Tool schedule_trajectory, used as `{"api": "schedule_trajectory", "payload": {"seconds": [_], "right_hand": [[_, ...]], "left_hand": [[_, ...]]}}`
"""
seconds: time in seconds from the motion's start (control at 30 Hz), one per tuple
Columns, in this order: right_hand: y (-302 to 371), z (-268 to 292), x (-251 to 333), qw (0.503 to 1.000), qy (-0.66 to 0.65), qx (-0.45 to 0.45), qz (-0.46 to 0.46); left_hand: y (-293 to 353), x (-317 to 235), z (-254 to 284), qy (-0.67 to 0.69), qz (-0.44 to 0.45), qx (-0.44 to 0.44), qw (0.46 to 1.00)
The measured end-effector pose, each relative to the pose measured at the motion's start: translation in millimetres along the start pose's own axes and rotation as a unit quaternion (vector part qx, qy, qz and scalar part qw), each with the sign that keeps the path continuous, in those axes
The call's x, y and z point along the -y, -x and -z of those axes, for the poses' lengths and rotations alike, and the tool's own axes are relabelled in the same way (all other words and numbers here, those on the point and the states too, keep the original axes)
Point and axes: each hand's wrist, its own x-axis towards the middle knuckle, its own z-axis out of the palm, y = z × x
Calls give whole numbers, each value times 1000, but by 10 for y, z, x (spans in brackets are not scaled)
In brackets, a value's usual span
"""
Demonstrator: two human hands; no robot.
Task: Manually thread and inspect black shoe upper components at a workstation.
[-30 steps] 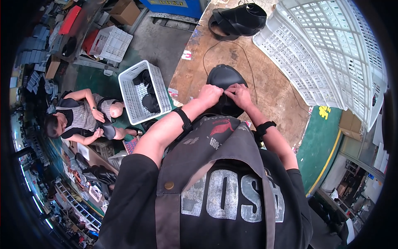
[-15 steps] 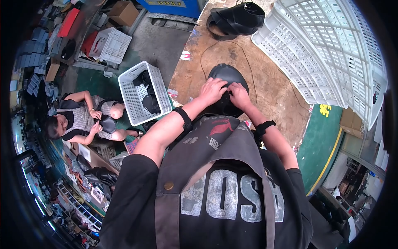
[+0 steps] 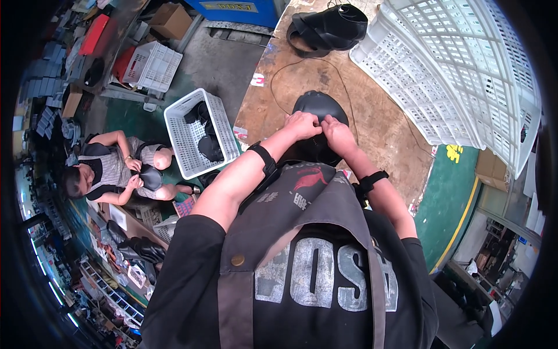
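A smooth black rounded piece [image 3: 321,103] that looks like a shoe upper rests at the near edge of the wooden table, in front of my body. My left hand [image 3: 303,125] is closed on its middle from the left, fingers curled. Close beside it, my right hand [image 3: 339,137] pinches the piece from the right, fingertips almost meeting the left hand's. Between and below the hands a row of small dots shows on the black surface. Whatever fine part the fingertips grip is hidden. A thin dark cord [image 3: 343,78] loops on the table behind the piece.
Several similar black pieces [image 3: 328,29] lie nested at the table's far end. White plastic crates [image 3: 407,75] stand along the right. A white basket [image 3: 174,131] with black pieces is on the floor at left. Beside it, a seated person [image 3: 116,166] handles another black piece.
My left hand has shifted slightly and its fingers have curled in more. My right hand stays close by on the same piece. The whole view has shifted a little.
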Motion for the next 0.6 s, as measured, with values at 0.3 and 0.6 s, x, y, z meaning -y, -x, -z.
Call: {"api": "schedule_trajectory", "payload": {"seconds": [0.3,0.6], "right_hand": [[38,42,-192,990,5,61,-125],[45,328,-148,976,-178,-14,-120]], "left_hand": [[-72,191,-116,-28,-67,72,995],[38,120,-111,-13,-143,-146,979]]}}
